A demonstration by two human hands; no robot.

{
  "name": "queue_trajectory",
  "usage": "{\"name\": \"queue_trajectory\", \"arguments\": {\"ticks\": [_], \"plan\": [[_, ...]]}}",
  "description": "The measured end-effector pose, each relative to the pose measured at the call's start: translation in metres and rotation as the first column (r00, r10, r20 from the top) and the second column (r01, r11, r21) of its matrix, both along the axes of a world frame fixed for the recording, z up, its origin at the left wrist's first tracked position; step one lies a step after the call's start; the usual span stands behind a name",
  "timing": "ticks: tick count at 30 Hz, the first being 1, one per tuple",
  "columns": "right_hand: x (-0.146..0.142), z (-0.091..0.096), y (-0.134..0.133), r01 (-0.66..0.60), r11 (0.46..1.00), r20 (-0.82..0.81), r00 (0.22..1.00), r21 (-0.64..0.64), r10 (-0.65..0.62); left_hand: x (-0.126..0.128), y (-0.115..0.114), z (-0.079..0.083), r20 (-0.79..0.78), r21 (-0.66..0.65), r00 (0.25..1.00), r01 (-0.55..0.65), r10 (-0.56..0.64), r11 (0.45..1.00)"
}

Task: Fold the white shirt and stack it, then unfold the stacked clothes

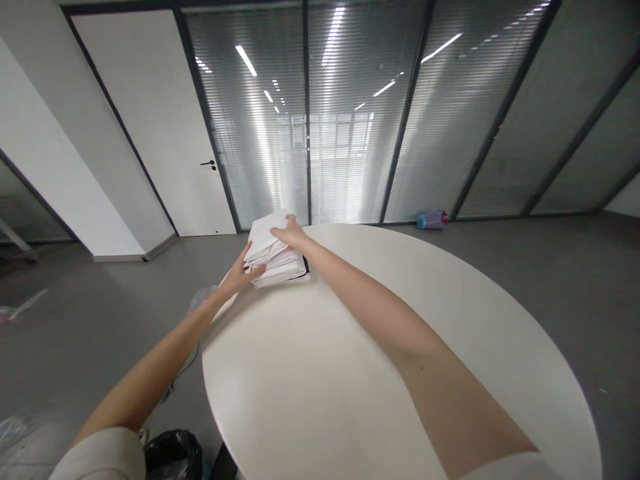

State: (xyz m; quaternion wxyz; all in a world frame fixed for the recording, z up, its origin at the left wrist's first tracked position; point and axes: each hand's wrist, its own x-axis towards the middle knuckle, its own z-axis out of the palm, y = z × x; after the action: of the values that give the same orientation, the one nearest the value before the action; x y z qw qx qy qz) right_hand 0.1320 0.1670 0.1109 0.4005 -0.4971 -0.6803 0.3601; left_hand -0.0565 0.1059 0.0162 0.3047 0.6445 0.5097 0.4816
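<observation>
Smooth round white table (pixel 320 373) nearest; left hand (pixel 245 272) and right hand (pixel 290 232) are part-open, gripping opposite sides of a rumpled stack of folded white sheets (pixel 275 257) near the table's far edge, a black edge (pixel 306 267) beneath. Glass wall with slatted blinds (pixel 350 133) behind.

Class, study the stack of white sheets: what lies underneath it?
A black edge shows under the stack of white sheets, on the white table; the rest of that black thing is covered.

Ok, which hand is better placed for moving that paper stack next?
Probably the left hand: its fingers lie over the near-left edge of the white paper stack, while the right hand only touches the far side.
</observation>
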Motion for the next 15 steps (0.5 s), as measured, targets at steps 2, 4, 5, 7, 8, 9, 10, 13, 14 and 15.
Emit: {"name": "queue_trajectory", "arguments": {"ticks": [2,4,5,7,8,9,10,13,14,15], "plan": [[-0.007,0.001,-0.005,-0.013,1.0,-0.03,0.999,0.013,0.014,0.002,-0.002,-0.005,0.011,0.037,1.0,0.023,-0.024,0.999],[-0.006,0.006,-0.009,0.0,1.0,-0.057,0.998,0.018,0.001,0.004,-0.004,-0.012,0.032,0.069,0.999,0.042,-0.044,0.997],[-0.001,0.012,-0.01,0.012,1.0,-0.091,0.996,0.026,-0.01,0.005,-0.006,-0.017,0.026,0.084,0.998,0.053,-0.056,0.995],[0.021,0.027,-0.011,0.037,0.998,-0.205,0.978,0.055,-0.025,0.005,-0.008,-0.027,-0.045,0.114,0.996,0.083,-0.079,0.99],[0.037,0.035,-0.013,0.045,0.996,-0.283,0.959,0.072,-0.023,0.004,-0.009,-0.031,-0.099,0.136,0.992,0.096,-0.083,0.986],[0.057,0.043,-0.015,0.048,0.994,-0.346,0.938,0.101,-0.01,0.004,-0.01,-0.034,-0.155,0.171,0.985,0.101,-0.074,0.98],[0.078,0.048,-0.02,0.062,0.989,-0.375,0.927,0.131,-0.009,0.003,-0.01,-0.035,-0.211,0.218,0.976,0.098,-0.051,0.971],[0.146,0.043,-0.042,0.091,0.987,-0.413,0.91,0.136,-0.027,0.001,-0.013,-0.03,-0.38,0.386,0.92,0.066,0.094,0.92],[0.166,0.034,-0.052,0.095,0.991,-0.427,0.903,0.099,-0.044,0.002,-0.016,-0.025,-0.436,0.431,0.888,0.062,0.147,0.9],[0.185,0.02,-0.062,0.105,0.993,-0.442,0.894,0.058,-0.069,0.004,-0.018,-0.02,-0.488,0.466,0.851,0.065,0.195,0.883]]}}
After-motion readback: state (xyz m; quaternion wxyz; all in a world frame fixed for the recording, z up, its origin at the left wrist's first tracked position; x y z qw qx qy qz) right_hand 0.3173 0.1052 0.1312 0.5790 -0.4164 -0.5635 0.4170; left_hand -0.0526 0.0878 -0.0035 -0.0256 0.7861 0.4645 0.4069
